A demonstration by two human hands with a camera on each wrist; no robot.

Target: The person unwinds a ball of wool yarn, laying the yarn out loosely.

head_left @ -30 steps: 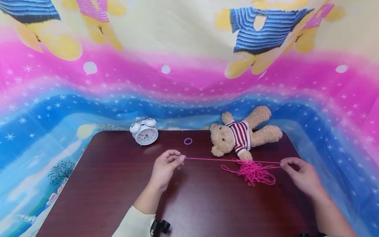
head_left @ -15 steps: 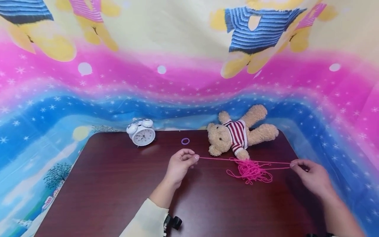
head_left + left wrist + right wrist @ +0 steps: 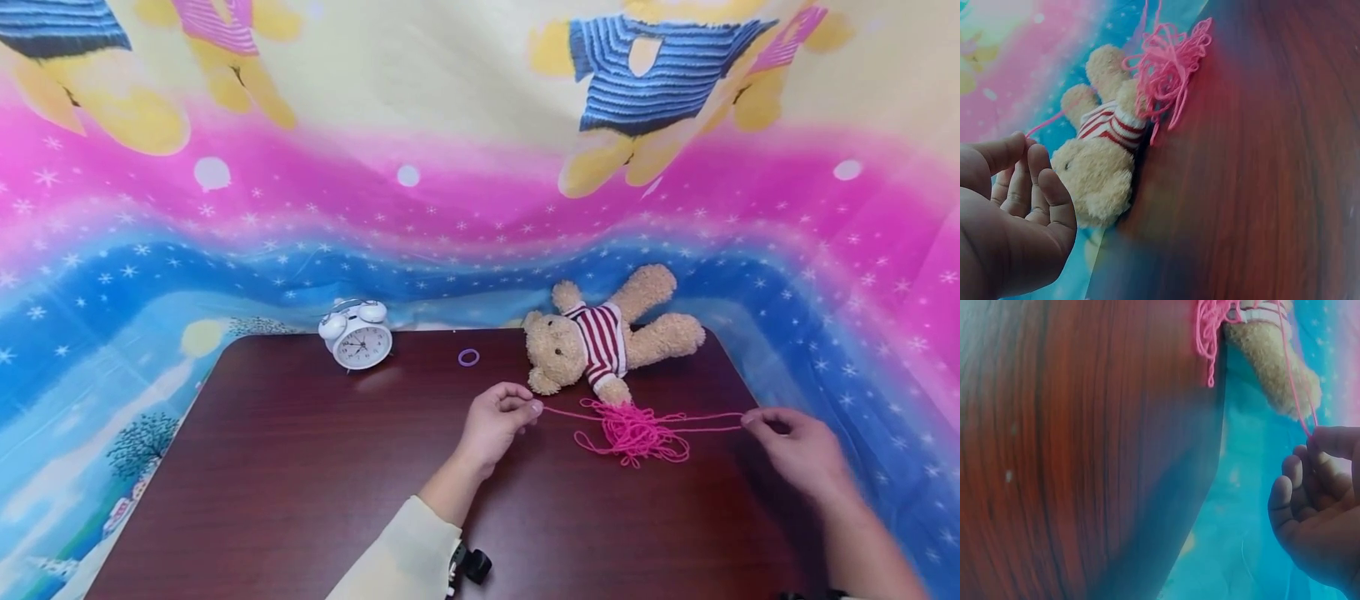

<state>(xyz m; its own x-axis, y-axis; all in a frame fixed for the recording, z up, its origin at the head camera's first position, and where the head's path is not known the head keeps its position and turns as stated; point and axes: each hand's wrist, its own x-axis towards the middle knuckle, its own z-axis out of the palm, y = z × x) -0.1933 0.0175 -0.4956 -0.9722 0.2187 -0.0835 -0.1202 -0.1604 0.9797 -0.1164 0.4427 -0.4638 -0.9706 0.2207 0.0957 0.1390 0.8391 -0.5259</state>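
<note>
A loose tangle of pink yarn (image 3: 637, 432) lies between my two hands, right against the teddy bear's lower paw. My left hand (image 3: 498, 423) pinches one strand between thumb and forefinger, left of the tangle; that strand sags slightly. On the right, my right hand (image 3: 798, 450) pinches a loop of the yarn, and two strands run from its fingertips back to the heap. In the left wrist view the other fingers of the left hand (image 3: 1022, 212) are loosely bent. The right wrist view shows the doubled yarn meeting the thumb of the right hand (image 3: 1322, 487).
A teddy bear (image 3: 577, 346) in a striped shirt lies on its side at the back right of the dark wooden table (image 3: 300, 467). A white alarm clock (image 3: 362, 342) stands at the back left, with a purple ring (image 3: 468, 357) between them. A printed cloth (image 3: 450, 217) hangs behind.
My left hand has moved right toward the tangle, and its strand has gone from taut to slightly slack. My right hand has shifted a little outward to the right, still pinching the loop.
</note>
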